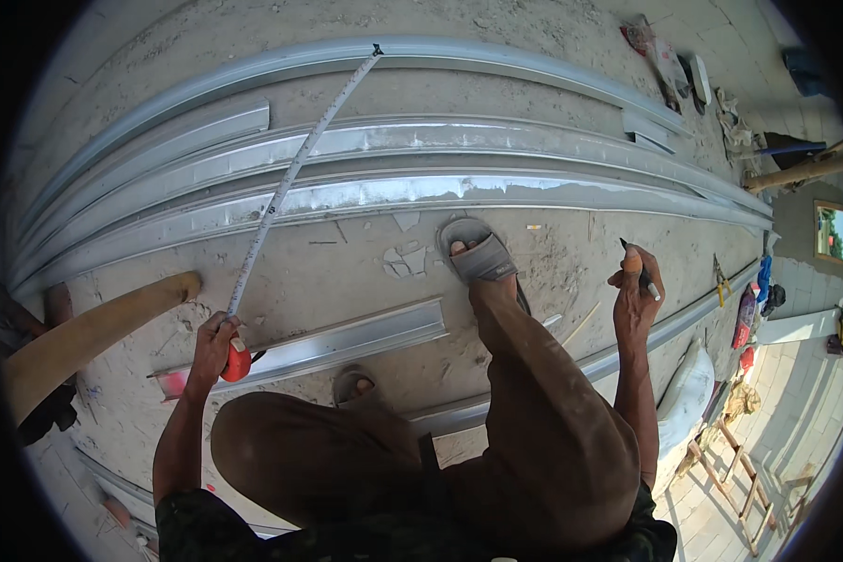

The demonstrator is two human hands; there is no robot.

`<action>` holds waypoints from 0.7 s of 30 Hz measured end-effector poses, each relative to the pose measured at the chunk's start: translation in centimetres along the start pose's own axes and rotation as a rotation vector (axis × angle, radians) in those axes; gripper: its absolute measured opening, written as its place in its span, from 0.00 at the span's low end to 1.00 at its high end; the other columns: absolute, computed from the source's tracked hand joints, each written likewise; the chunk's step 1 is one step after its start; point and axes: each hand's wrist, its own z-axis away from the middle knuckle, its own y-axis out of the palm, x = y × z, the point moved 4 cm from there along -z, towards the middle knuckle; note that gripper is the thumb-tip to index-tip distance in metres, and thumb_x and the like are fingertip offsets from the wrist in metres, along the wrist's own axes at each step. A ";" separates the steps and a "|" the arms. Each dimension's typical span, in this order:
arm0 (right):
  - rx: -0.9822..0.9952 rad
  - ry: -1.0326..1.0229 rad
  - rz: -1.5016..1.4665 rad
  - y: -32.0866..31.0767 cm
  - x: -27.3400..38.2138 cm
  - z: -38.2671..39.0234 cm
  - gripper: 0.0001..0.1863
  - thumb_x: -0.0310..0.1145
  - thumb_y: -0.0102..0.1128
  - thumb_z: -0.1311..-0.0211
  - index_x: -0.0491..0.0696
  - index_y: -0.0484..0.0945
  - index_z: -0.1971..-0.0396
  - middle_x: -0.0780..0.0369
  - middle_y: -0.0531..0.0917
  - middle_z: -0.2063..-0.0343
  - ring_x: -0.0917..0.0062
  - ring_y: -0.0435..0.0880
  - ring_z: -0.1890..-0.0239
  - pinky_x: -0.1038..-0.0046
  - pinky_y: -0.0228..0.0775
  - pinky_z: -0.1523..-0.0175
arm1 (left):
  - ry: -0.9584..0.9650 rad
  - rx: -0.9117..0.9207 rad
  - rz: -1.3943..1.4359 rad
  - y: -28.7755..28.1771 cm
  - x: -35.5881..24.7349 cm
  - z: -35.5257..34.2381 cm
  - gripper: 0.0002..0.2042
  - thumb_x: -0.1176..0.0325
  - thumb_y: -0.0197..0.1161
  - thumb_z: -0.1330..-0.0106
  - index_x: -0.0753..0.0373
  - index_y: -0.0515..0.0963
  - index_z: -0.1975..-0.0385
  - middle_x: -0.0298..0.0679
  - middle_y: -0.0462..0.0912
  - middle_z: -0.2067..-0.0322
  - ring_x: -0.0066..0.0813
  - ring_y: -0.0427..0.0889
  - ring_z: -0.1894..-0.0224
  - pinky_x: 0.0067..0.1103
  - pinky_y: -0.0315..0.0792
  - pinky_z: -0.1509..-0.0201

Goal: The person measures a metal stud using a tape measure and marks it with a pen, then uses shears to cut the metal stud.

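- Left hand (pixel 214 339) clenched around red tape measure case (pixel 236 363), beside short metal channel (pixel 347 342).
- Tape blade (pixel 295 173) stretched across long metal channels (pixel 421 192), hooked on farthest one.
- Right hand (pixel 635 292) pinching dark pen (pixel 639 272), raised above concrete floor (pixel 347 267).

Knee hides short metal channel's (pixel 347 342) middle stretch.
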 end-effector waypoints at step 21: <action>0.073 0.128 0.244 2.2 -1.0 5.9 0.29 0.56 0.46 0.29 0.39 0.77 0.59 0.62 0.72 0.76 0.78 0.71 0.76 0.72 0.63 0.67 | 0.019 0.327 0.772 7.0 -4.8 2.6 0.25 0.69 0.59 0.51 0.64 0.65 0.50 0.45 0.78 0.72 0.31 0.79 0.75 0.25 0.75 0.71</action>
